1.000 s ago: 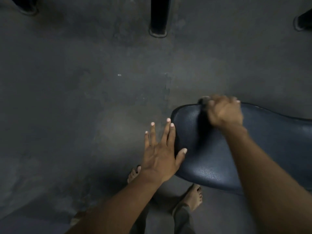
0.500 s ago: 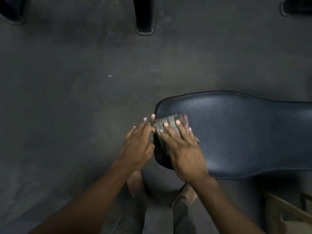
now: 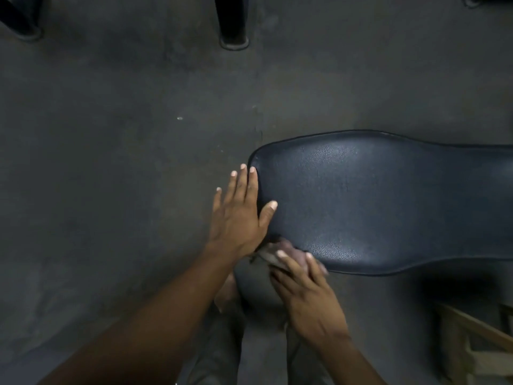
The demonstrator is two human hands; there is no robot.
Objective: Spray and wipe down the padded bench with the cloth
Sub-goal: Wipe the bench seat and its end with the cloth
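The padded bench (image 3: pixel 374 201) is dark blue vinyl with a rounded end and runs off the right edge of the view. My left hand (image 3: pixel 238 215) lies flat against that rounded end, fingers straight and apart, thumb resting on the pad. My right hand (image 3: pixel 302 284) presses a small grey cloth (image 3: pixel 270 254) against the near left corner of the pad, fingers extended over it. Most of the cloth is hidden under my fingers. No spray bottle is in view.
Dark grey floor (image 3: pixel 111 162) surrounds the bench. Black equipment legs (image 3: pixel 233 23) stand at the top, with another (image 3: pixel 19 20) at the top left. A wooden frame (image 3: pixel 477 337) sits at the bottom right. My bare feet are below the bench end.
My right hand has carried the cloth from the far edge, across the end of the pad, down to its near corner. My left hand stayed at the bench end and flattened out.
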